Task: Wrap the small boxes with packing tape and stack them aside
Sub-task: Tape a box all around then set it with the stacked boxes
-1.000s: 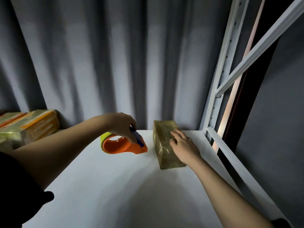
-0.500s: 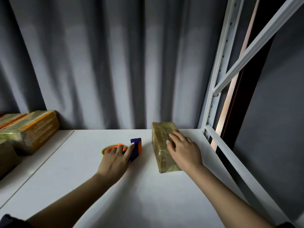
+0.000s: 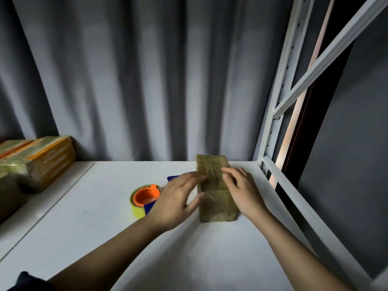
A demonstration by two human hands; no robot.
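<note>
head view: small box (image 3: 216, 192) lying on white shelf (image 3: 105, 238), near the right rail, already glossy with tape on visible faces. right hand (image 3: 243, 192) resting on top and right side, fingers fairly straight and spread. left hand (image 3: 178, 202) blurred at the box's left face, fingers extended and touching it, holding nothing. tape dispenser (image 3: 144, 198) set down on the shelf just left of the left hand, untouched. wrapped boxes (image 3: 35, 162) stacked at far left.

progress, as judged: this box appears fully wrapped; smoothing or lifting in hand, stacking aside not yet done.

against earlier frames: dispenser released and left lying; left hand moved off it onto the box; right hand unchanged on top.
</note>
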